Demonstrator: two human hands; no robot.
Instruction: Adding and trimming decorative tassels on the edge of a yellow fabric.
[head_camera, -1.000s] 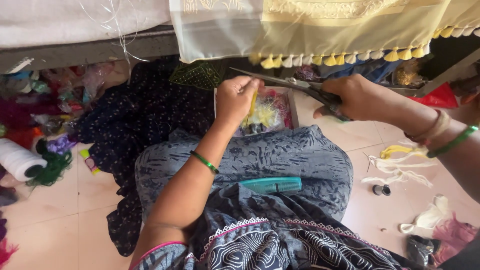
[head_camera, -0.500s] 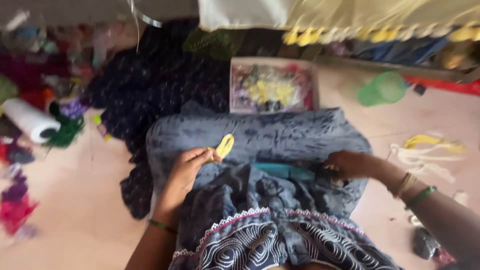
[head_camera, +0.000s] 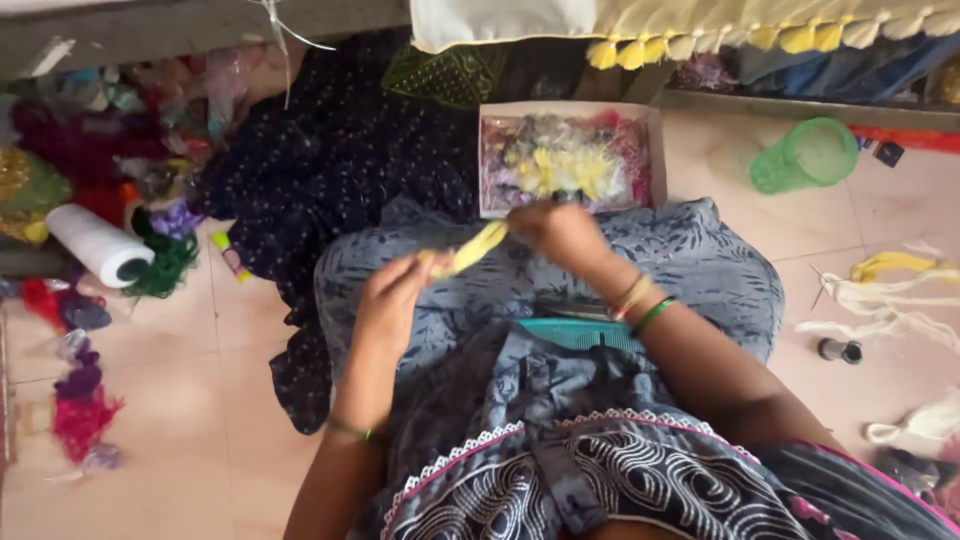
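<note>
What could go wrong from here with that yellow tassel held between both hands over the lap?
1. The yellow tassel is pinched only at its ends by the left hand and right hand; threads might slip or pull loose.
2. The teal comb lies loose on the lap under the right wrist; an arm movement could knock it off.
3. The open box of coloured threads sits right against the knees; a leg shift could tip or spill it.
</note>
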